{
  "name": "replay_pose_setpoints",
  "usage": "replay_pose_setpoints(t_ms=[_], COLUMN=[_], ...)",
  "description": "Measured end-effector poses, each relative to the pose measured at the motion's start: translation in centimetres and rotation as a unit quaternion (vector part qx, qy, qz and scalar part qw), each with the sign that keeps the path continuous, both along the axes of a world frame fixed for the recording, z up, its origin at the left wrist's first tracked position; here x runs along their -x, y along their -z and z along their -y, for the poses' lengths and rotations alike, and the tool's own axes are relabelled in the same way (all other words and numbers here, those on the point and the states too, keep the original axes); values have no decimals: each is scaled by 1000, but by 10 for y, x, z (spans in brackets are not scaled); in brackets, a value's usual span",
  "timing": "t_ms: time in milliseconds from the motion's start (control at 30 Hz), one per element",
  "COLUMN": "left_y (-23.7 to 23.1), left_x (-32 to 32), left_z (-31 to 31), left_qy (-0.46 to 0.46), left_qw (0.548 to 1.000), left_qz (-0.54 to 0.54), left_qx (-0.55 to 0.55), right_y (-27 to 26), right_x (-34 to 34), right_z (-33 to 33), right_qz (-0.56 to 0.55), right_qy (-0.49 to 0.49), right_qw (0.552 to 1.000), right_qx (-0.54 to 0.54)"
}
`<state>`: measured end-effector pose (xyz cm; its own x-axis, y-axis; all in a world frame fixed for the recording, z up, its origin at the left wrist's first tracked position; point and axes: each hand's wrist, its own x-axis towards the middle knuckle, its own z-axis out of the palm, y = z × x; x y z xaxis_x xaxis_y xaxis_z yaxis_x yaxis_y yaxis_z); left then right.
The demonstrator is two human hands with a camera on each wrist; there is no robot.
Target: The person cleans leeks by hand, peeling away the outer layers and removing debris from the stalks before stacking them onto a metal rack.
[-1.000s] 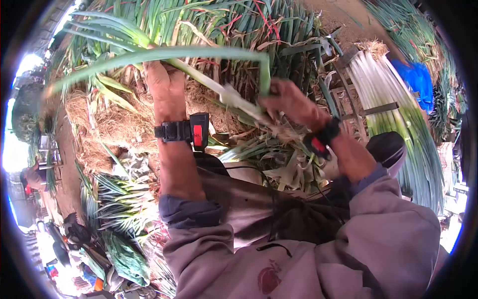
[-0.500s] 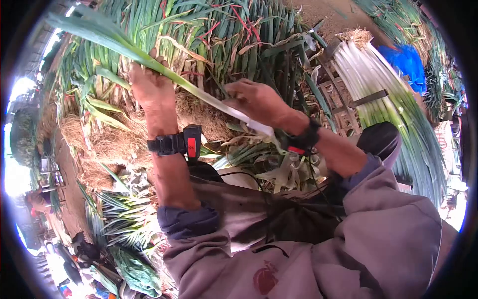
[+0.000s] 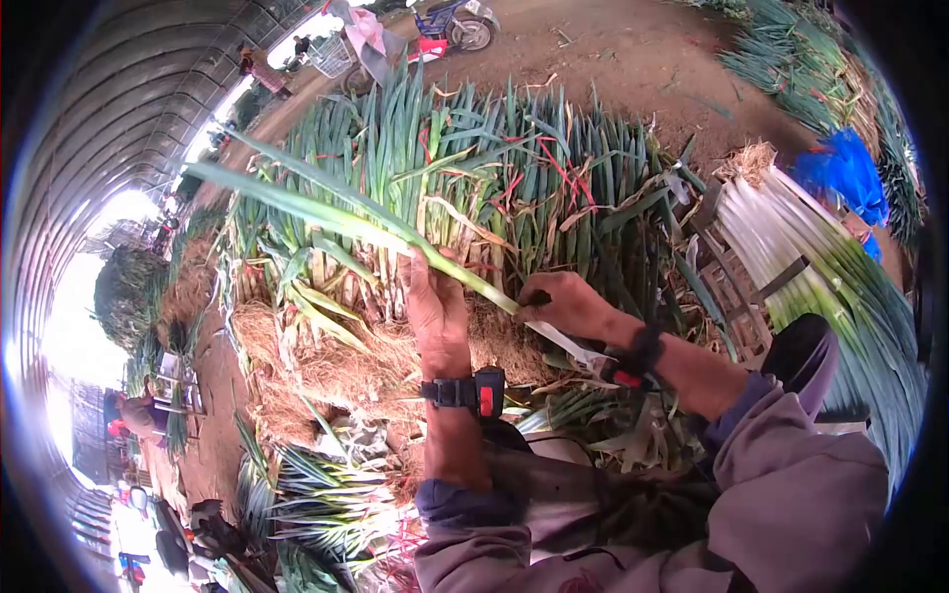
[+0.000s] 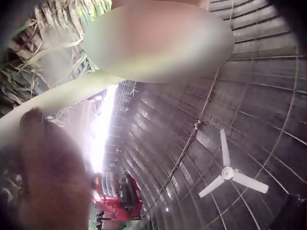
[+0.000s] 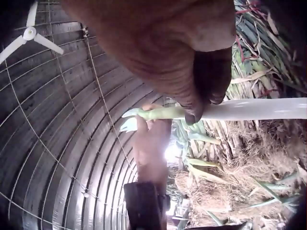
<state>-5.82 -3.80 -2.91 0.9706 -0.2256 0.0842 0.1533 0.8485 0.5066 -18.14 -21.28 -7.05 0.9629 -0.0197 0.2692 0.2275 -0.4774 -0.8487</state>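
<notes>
A single long green onion (image 3: 474, 281) slants across the head view, green leaves up to the left and white root end down to the right. My left hand (image 3: 438, 318) grips it at the green upper stalk. Farther down, my right hand (image 3: 576, 308) pinches the stalk between thumb and fingers, where green turns to white. The right wrist view shows the smooth white shank (image 5: 259, 109) beyond those fingertips. In the left wrist view the thumb (image 4: 53, 167) lies along the pale stalk, much of it blurred.
Dense rows of unpeeled green onions (image 3: 583, 188) with dry roots (image 3: 326, 366) stand in front. To the right, cleaned ones (image 3: 771, 222) lie piled on a wooden crate (image 3: 732, 282), beside a blue plastic sheet (image 3: 845, 178). More green onions (image 3: 326, 504) lie at lower left.
The right hand has come back onto the stalk after a sweep along it, and a loose leaf and outer layer are gone from the onion. The head view has tilted up.
</notes>
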Motion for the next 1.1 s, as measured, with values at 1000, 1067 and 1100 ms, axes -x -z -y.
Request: replay_pose_setpoints(t_ms=[1000, 1067, 1100], left_y=[-7, -7, -7], left_x=[1, 0, 1], left_z=[0, 0, 0], left_qy=[66, 75, 83], left_qw=[994, 993, 992], left_qz=[66, 75, 80], left_qx=[58, 60, 58], right_y=[-16, -15, -13], right_x=[11, 4, 2], right_z=[-11, -11, -12], right_qz=[11, 49, 84], right_qy=[-30, -38, -48], right_qw=[999, 998, 995], right_qx=[-1, -10, -23])
